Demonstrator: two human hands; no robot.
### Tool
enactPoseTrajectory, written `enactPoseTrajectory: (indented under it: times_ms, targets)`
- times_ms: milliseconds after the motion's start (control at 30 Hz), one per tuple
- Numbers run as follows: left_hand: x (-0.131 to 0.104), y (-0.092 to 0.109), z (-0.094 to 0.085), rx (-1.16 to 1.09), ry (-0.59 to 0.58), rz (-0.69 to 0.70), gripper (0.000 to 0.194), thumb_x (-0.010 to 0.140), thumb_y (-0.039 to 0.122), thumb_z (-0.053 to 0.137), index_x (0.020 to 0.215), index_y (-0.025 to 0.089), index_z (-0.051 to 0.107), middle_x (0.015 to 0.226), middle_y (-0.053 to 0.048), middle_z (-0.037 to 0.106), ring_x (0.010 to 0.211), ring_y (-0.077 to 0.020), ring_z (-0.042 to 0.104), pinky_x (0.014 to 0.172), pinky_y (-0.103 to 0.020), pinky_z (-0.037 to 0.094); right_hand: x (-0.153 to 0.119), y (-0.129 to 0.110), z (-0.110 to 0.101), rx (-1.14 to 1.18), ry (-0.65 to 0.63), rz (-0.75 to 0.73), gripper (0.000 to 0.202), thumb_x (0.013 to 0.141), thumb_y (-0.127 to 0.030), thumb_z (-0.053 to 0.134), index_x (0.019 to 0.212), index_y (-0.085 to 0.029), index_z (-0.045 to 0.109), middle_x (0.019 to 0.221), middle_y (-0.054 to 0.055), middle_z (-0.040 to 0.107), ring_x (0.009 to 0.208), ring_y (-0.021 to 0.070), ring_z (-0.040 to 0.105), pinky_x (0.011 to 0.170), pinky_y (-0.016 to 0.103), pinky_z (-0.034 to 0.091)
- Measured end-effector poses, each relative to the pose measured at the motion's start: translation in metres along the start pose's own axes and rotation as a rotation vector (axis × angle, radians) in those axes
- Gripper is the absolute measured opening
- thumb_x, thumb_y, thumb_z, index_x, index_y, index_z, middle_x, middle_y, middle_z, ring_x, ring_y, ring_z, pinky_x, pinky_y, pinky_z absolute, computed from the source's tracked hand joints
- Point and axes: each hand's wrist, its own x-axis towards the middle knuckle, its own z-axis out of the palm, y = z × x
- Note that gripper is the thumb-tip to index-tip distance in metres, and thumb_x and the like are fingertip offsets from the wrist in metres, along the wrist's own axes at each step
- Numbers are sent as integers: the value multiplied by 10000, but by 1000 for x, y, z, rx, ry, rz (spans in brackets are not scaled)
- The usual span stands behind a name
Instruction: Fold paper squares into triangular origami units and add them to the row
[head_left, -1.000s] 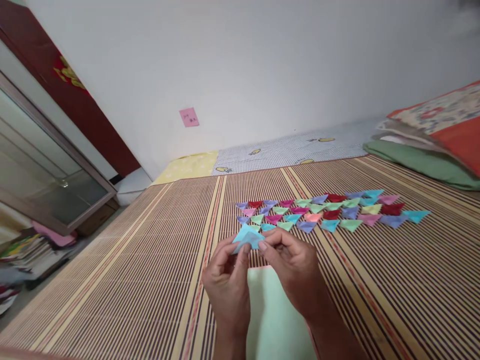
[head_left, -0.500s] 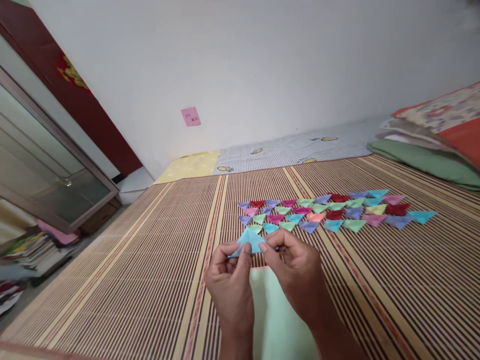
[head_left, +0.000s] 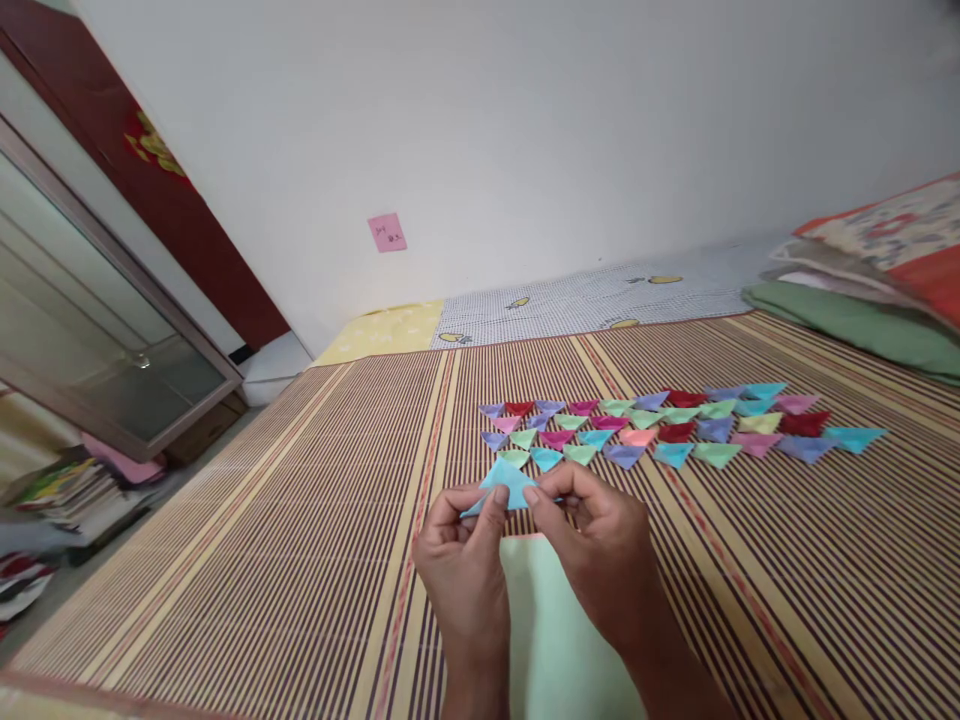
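A light-blue piece of folded paper, shaped like a triangle with its peak pointing away from me, is pinched between both hands. My left hand grips its left side, thumb on the near face. On the right side my right hand pinches it with thumb and forefinger. Beneath my hands lies a pale green sheet of paper, partly covered by my wrists. Just beyond them, rows of small folded paper triangles in several colours spread to the right over the striped mat.
The striped bamboo mat covers the bed. Folded green bedding and a floral pillow are piled at the right. A pink note is stuck on the wall. Books are stacked low on the left, near a glass door.
The view has shifted slightly, so most things sit a little further right. Both hands keep their pinch on the blue paper, whose upper edge now slopes more to the right.
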Motion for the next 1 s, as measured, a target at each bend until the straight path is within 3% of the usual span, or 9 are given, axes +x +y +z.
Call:
enactPoseTrajectory:
  times_ms: [600,700,800,900,1000]
  targets:
    - [-1,2,2,10,29,-22,289,669,334,910,750,157,696,651,14,664,588,-123,638,535,-207,524,0,-1,1,30,-24,61,265,864,-286,657,647,-218,519,540,-56,473,485,112,428,458,238,341]
    - [-1,4,3,-12,16,2,287,665,317,912,734,161,681,683,7,683,606,-121,644,565,-210,541,2,2,1,64,-61,72,173,848,-286,679,751,-221,552,612,-40,565,531,132,529,483,238,425]
    - [-3,4,5,-7,-3,30,264,676,292,903,722,162,678,697,3,692,612,-117,648,575,-207,548,4,4,-1,122,-102,100,148,848,-314,705,924,-210,633,808,29,714,725,194,677,634,288,548]
    - [-4,4,6,10,-21,59,240,691,270,892,712,162,679,712,-1,698,613,-113,651,572,-200,546,5,3,-3,145,-158,108,134,882,-326,676,933,-204,699,861,49,748,810,217,698,737,327,566]
    - [-6,4,8,36,-50,67,224,707,265,883,721,164,684,740,-9,709,666,-132,685,618,-216,567,7,3,-5,181,-159,113,138,896,-325,661,897,-201,723,827,35,735,786,206,676,727,322,553]
